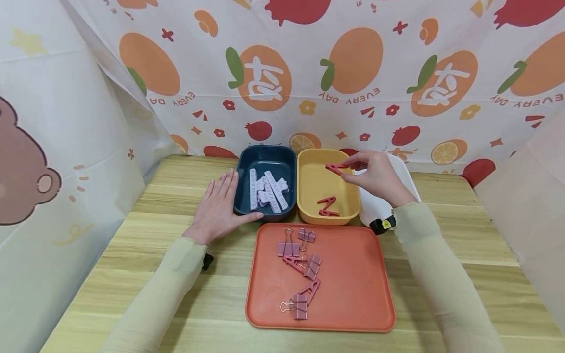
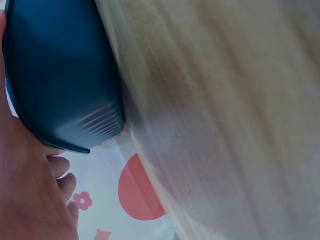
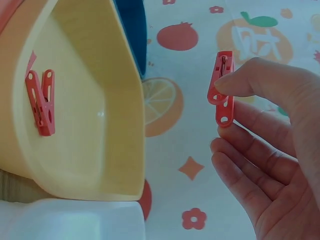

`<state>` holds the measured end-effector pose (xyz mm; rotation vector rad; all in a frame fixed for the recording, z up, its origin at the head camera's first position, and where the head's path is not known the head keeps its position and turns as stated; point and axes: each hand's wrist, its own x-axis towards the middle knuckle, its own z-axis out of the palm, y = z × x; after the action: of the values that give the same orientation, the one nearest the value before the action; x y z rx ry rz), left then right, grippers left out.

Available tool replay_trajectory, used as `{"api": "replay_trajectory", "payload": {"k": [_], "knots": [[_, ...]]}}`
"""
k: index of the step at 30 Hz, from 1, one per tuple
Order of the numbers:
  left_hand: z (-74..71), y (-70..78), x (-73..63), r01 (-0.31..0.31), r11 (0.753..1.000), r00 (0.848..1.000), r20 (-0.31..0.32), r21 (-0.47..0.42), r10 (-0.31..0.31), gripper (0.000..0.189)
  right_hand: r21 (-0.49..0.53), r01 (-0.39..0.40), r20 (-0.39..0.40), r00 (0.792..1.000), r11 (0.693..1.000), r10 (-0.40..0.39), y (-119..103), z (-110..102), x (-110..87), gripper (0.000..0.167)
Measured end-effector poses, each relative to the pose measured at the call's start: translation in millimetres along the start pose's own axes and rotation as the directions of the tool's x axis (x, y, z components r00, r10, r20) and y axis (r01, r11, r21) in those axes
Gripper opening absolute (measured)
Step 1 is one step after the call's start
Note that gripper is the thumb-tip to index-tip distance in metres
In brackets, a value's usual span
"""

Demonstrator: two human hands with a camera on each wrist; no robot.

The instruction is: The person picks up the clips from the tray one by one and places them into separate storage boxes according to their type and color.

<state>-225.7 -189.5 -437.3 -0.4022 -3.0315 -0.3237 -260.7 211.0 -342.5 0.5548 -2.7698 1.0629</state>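
Note:
Over the yellow bin [image 1: 304,206] my right hand [image 1: 377,177] pinches a red clothespin [image 3: 220,90] between thumb and fingers. Two more red clothespins [image 1: 327,201] lie in that bin. My left hand [image 1: 217,208] rests against the left side of the dark blue bin [image 1: 266,153], fingers straight and thumb along its front edge. Several lilac ruler-like clips [image 1: 274,191] lie inside the blue bin. On the orange tray [image 1: 348,279] are several mauve binder clips [image 1: 289,249] and two red clothespins [image 1: 311,290].
A white bin [image 1: 399,169] stands right of the yellow one, partly covered by my right hand and forearm. The bins stand side by side behind the tray on a wooden table [image 1: 212,304]. A fruit-print cloth [image 1: 309,117] hangs behind them.

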Motion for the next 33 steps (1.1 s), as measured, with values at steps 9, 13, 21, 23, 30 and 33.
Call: {"api": "replay_trajectory", "payload": {"k": [9, 13, 21, 23, 30, 33], "knots": [[0.8, 1.1, 0.3, -0.001, 1.000, 1.000, 0.005, -0.001, 0.001, 0.132, 0.005, -0.066, 0.053, 0.996, 0.998, 0.066, 9.5, 12.7, 14.2, 0.034], [0.7, 1.7, 0.3, -0.001, 1.000, 1.000, 0.007, -0.002, 0.001, 0.132, -0.016, -0.089, 0.065, 0.994, 0.996, 0.090, 11.9, 15.0, 15.1, 0.039], [0.0, 1.8, -0.2, -0.003, 1.000, 1.000, 0.007, -0.004, 0.003, 0.132, -0.011, -0.076, 0.042, 0.996, 0.997, 0.076, 12.0, 13.8, 5.9, 0.039], [0.0, 1.5, -0.5, -0.003, 1.000, 1.000, 0.007, -0.007, 0.003, 0.132, -0.016, -0.060, 0.028, 0.998, 0.998, 0.060, 11.8, 12.1, 2.2, 0.040], [-0.5, 0.2, -0.2, 0.001, 1.000, 1.000, 0.006, -0.010, -0.001, 0.132, -0.021, -0.035, 0.013, 0.999, 0.999, 0.036, 4.8, 8.7, -9.4, 0.043], [-0.9, 0.1, -0.1, -0.002, 1.000, 1.000, 0.003, -0.008, 0.002, 0.132, -0.010, -0.031, 0.010, 0.999, 0.999, 0.031, 1.4, 7.8, -13.9, 0.044]]}}
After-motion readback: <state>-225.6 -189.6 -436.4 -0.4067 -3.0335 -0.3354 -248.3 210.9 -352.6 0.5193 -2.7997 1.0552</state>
